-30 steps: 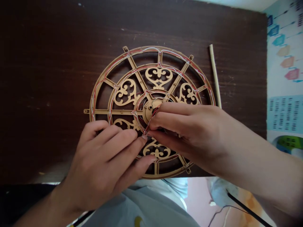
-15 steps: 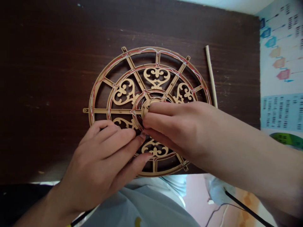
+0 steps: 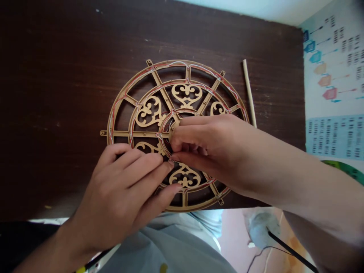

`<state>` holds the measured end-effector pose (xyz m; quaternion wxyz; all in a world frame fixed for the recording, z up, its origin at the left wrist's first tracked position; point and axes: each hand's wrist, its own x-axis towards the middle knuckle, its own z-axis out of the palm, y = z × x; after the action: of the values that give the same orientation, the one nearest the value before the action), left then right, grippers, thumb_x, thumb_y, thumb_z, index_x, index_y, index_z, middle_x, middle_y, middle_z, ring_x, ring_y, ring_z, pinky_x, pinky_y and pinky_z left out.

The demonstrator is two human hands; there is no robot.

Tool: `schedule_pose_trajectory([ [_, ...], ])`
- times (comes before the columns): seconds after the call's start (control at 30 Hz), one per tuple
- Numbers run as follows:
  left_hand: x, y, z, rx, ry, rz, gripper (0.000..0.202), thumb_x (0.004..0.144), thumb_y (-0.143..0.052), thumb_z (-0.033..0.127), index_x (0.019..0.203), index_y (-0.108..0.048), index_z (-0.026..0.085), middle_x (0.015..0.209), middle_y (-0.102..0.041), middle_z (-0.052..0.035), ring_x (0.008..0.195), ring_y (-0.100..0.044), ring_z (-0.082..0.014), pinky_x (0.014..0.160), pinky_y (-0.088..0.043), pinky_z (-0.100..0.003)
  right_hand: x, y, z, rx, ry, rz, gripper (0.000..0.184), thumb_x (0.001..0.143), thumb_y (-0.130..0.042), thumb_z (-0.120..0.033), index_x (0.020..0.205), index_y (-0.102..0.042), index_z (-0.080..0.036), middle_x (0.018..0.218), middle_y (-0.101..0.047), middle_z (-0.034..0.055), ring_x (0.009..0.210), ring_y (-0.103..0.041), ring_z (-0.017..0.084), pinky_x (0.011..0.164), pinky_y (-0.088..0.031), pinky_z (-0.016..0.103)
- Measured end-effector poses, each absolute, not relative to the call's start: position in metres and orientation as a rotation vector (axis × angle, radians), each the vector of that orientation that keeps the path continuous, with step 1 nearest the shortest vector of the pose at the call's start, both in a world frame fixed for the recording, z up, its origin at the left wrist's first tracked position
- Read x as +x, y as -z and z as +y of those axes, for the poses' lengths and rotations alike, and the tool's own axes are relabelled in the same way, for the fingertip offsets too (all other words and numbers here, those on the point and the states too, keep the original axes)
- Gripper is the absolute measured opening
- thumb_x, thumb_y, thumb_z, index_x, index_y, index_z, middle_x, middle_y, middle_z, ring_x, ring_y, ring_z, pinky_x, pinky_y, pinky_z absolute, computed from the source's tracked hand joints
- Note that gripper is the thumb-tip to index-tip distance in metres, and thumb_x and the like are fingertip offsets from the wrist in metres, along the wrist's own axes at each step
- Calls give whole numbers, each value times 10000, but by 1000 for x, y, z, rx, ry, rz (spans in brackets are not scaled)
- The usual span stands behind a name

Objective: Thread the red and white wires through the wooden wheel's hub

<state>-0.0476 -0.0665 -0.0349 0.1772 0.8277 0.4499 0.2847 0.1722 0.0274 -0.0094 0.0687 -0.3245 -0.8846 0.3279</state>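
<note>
Item one, nearest you: your right hand (image 3: 210,148), fingers curled almost shut beside the hub (image 3: 174,131), tips at the inner ring; whether they pinch anything there is hidden, so you cannot tell. Item two: your left hand (image 3: 122,193), fingers spread and open, tips just touching that same ring, no clear grip. Item three: the laser-cut wooden wheel (image 3: 142,133), lying flat on the table under both hands, its rings strung with red-and-white wire (image 3: 176,63). You should find it light and stiff but fragile at the thin scrollwork; take hold at the outer rim or spokes. Beyond: a wooden dowel (image 3: 248,91), the dark wooden table (image 3: 57,113), a printed wall chart (image 3: 332,132).
</note>
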Motion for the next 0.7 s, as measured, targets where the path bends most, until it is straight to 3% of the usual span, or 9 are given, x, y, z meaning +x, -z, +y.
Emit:
schedule_pose_trajectory([
  [0.17,-48,35,-66,2352,-802,1272,118,1090,-666,256,1164,-711,177,1011,-834,-32,798,-713,-209,849,-451,-473,172,6,29,-1047,-1069,-2657,211,1038,-662,-139,879,-696,-273,810,-719,-16,693,-620,173,595,-445,360],
  [0.7,-48,35,-66,2338,-809,1289,102,1100,-655,252,1162,-715,200,1015,-839,-9,808,-714,-192,859,-467,-465,174,10,29,-983,-1087,-2585,182,964,-677,-170,833,-699,-295,770,-722,-9,642,-610,167,574,-453,379],
])
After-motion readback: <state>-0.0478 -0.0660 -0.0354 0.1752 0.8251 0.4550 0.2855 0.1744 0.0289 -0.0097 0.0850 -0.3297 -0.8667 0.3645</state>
